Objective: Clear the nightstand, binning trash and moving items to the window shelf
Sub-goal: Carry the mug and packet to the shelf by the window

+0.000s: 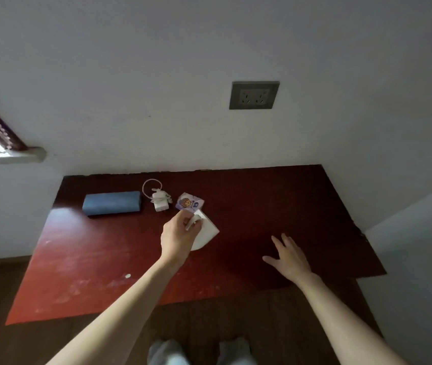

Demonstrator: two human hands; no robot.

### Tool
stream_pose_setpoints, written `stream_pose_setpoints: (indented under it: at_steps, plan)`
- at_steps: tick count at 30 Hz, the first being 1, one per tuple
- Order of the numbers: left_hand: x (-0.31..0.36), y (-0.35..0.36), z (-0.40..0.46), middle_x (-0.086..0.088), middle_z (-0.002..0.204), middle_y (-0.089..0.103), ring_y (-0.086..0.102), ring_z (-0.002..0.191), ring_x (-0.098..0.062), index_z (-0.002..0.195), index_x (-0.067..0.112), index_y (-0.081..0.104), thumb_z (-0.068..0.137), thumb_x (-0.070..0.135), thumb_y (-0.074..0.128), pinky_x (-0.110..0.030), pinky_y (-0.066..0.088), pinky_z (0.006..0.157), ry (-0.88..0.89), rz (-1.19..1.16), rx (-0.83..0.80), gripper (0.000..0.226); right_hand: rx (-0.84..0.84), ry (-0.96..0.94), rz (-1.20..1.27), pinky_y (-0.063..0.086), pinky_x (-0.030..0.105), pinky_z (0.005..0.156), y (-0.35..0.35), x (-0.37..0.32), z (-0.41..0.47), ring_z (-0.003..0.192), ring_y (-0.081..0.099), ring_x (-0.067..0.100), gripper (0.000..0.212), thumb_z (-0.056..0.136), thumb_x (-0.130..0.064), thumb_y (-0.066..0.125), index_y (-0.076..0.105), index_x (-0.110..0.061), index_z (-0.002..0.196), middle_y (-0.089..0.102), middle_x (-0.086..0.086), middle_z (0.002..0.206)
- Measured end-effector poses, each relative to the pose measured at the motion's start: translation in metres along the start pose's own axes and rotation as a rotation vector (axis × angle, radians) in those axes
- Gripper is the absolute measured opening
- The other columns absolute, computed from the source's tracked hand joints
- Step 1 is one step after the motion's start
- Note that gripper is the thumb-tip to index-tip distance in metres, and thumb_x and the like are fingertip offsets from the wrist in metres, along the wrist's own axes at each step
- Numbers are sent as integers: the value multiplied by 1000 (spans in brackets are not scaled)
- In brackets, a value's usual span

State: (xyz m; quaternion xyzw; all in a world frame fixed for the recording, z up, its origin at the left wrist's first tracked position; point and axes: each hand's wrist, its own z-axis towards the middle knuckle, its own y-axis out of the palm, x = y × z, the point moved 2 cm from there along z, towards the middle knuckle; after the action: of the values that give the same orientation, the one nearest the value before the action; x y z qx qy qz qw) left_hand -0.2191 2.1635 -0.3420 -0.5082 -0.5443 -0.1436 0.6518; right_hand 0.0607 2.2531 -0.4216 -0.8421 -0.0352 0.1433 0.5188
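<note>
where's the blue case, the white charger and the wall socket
blue case (112,203): head view, middle of its top face
white charger (160,202): head view, on the plug body below the coiled cable
wall socket (254,95): head view, centre of the grey faceplate

The left hand (179,234), at mid-frame, is curled closed in a grip, while the right hand (289,255), lower right of it, is spread flat, palm down.
</note>
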Motion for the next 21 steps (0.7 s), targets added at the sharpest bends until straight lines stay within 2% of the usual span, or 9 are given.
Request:
stream_pose_setpoints:
  at_steps: [2, 6, 11, 15, 19, 21]
  plan:
    - [8, 18, -2, 1, 74, 63, 55, 67, -14, 76, 19, 60, 81, 30, 66, -40, 47, 61, -34, -62, 9, 14, -26, -34, -19, 18, 46, 117, 0, 7, 1, 147, 3, 27, 79, 88, -55, 50, 14, -22, 149, 5, 10, 159]
    - [20, 43, -3, -2, 82, 65, 56, 74, -13, 86, 15, 65, 89, 34, 59, -27, 43, 63, -97, -203, 6, 20, -40, -72, -32, 17, 43, 116, 0, 13, 2, 147, 0, 26, 81, 87, -53, 52, 10, -23, 150, 1, 8, 159]
    - [24, 59, 7, -9, 86, 66, 55, 77, -13, 93, 10, 66, 93, 29, 53, -21, 39, 62, -139, -270, 19, 23, -17, -80, -43, 19, 43, 116, 1, 14, 4, 146, 3, 28, 81, 87, -53, 53, 11, -23, 150, 4, 9, 159]
    - [25, 71, 27, -2, 89, 64, 53, 76, -6, 98, 10, 65, 94, 27, 53, -19, 40, 62, -159, -283, -1, 21, -12, -71, -30, 17, 43, 117, 5, 16, 5, 147, 0, 26, 81, 87, -54, 51, 9, -25, 150, 1, 7, 159]
    - [27, 84, 52, 6, 85, 59, 52, 79, -7, 102, 11, 61, 94, 25, 52, -21, 41, 67, -187, -327, -51, 19, -22, -48, -21, 14, 43, 117, 6, 15, 6, 147, -1, 26, 81, 87, -53, 52, 7, -27, 150, -2, 6, 160]
    - [26, 89, 63, 5, 83, 58, 52, 81, -11, 103, 9, 60, 94, 26, 53, -23, 41, 68, -182, -342, -84, 20, -24, -39, -8, 13, 43, 117, 6, 14, 6, 147, -2, 25, 81, 87, -51, 53, 7, -27, 150, -2, 5, 160]
